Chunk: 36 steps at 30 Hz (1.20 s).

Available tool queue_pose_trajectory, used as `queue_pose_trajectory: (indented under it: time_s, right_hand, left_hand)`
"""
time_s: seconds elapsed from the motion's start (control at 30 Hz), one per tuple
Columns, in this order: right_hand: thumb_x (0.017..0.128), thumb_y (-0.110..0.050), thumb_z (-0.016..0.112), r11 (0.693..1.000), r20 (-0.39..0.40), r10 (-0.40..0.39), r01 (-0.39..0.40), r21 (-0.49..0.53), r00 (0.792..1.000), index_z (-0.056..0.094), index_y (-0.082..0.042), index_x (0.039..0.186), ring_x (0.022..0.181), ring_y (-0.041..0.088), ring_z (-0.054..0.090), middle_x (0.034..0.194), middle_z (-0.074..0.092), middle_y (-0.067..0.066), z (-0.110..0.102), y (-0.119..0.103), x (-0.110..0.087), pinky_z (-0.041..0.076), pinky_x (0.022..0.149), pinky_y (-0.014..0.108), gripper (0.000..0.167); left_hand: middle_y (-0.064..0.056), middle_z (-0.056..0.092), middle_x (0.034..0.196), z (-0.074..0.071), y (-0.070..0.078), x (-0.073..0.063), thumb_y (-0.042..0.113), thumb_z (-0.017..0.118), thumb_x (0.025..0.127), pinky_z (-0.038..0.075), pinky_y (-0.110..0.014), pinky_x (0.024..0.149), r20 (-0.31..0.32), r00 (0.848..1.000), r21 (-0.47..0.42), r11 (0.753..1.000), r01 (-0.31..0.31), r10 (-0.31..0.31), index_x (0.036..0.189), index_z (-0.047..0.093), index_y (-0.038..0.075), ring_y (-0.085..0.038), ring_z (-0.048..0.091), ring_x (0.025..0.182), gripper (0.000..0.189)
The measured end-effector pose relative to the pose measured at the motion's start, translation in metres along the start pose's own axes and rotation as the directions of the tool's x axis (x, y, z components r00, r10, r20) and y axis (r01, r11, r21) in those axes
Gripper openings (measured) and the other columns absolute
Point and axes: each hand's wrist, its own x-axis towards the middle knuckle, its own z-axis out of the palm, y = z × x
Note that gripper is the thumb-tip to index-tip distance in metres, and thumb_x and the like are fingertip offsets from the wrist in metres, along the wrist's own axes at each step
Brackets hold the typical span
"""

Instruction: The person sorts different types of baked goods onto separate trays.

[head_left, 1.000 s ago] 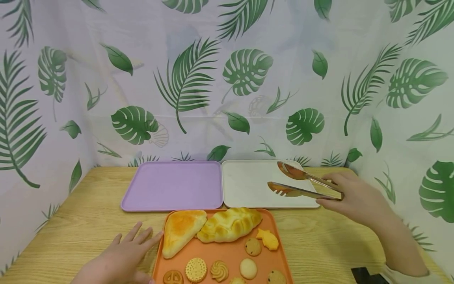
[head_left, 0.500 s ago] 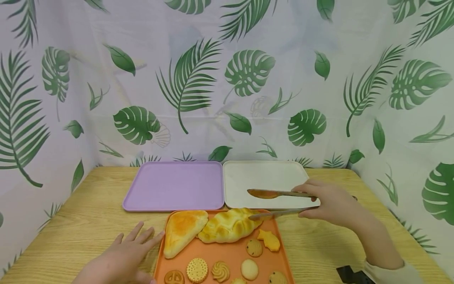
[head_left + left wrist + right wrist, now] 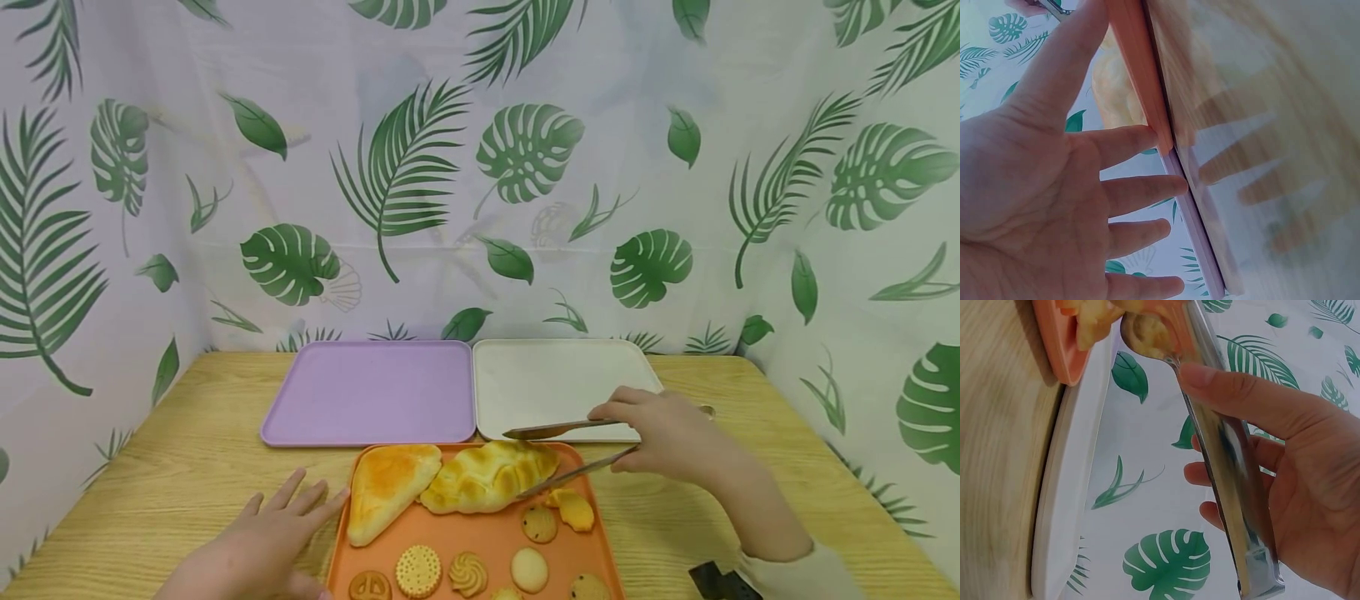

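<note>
My right hand [image 3: 663, 435] grips metal tongs [image 3: 1229, 481], thumb on one arm and fingers behind the other. The tongs' arms stand apart at the right end of a braided bread loaf [image 3: 480, 479], one tip above its far side and the other at its near side. The loaf lies on an orange tray [image 3: 450, 533], next to a triangular bread piece [image 3: 386, 492]. With fingers spread, my left hand [image 3: 258, 542] rests at this tray's left rim; in the left wrist view a fingertip touches the orange edge [image 3: 1141, 69].
Behind the orange tray, a purple tray [image 3: 367, 392] and a white tray [image 3: 547, 379] stand side by side. Several cookies lie on the orange tray, among them a swirl cookie [image 3: 468, 575] and a yellow fish-shaped one [image 3: 574, 510]. A leaf-patterned cloth [image 3: 435, 308] surrounds the wooden table [image 3: 195, 467].
My right hand has moved left and nearer with the tongs, from over the white tray to the braided loaf's right end. My left hand has stayed at the orange tray's rim.
</note>
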Motion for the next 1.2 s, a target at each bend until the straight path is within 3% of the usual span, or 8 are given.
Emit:
queue_pose_trajectory:
  time_s: [0.3, 0.67, 0.9, 1.2]
  right_hand:
    - [0.067, -0.035, 0.088, 0.999, 0.004, 0.015, -0.015, -0.039, 1.0, 0.068, -0.024, 0.115, 0.087, 0.009, 0.059, 0.103, 0.062, -0.008, -0.001, -0.007, 0.008, 0.04, 0.067, 0.033, 0.054]
    - [0.065, -0.035, 0.088, 0.997, 0.052, 0.059, -0.056, -0.049, 0.997, 0.07, -0.025, 0.113, 0.081, 0.007, 0.057, 0.096, 0.059, -0.01, -0.003, -0.009, 0.017, 0.036, 0.066, 0.033, 0.052]
    - [0.068, -0.033, 0.086, 0.998, 0.084, 0.051, -0.049, -0.026, 0.995, 0.071, -0.026, 0.116, 0.074, 0.004, 0.052, 0.093, 0.056, -0.009, -0.003, -0.008, 0.016, 0.028, 0.064, 0.03, 0.051]
    - [0.069, -0.026, 0.086, 1.0, 0.077, 0.015, -0.016, 0.023, 0.997, 0.074, -0.021, 0.11, 0.078, 0.005, 0.057, 0.092, 0.059, -0.011, 0.001, -0.007, 0.018, 0.03, 0.064, 0.028, 0.044]
  left_hand:
    - [-0.021, 0.035, 0.155, -0.002, 0.001, 0.0, 0.058, 0.08, 0.066, 0.016, -0.081, 0.102, 0.016, 1.0, -0.016, 1.0, 0.007, -0.006, 0.151, 0.036, 0.015, -0.049, 0.015, 0.147, 0.105]
    - [-0.022, 0.035, 0.155, -0.003, 0.0, -0.002, 0.055, 0.08, 0.068, 0.016, -0.081, 0.102, 0.027, 1.0, -0.036, 0.999, -0.005, 0.006, 0.152, 0.035, 0.015, -0.049, 0.016, 0.147, 0.104]
    - [-0.023, 0.036, 0.153, -0.003, 0.001, -0.002, 0.054, 0.079, 0.068, 0.017, -0.081, 0.101, 0.011, 0.999, -0.027, 0.999, -0.031, 0.032, 0.151, 0.036, 0.012, -0.052, 0.017, 0.145, 0.103]
    - [-0.023, 0.037, 0.153, -0.003, 0.002, -0.002, 0.054, 0.079, 0.069, 0.018, -0.08, 0.102, 0.012, 1.0, -0.017, 0.999, -0.027, 0.027, 0.151, 0.037, 0.012, -0.051, 0.017, 0.145, 0.101]
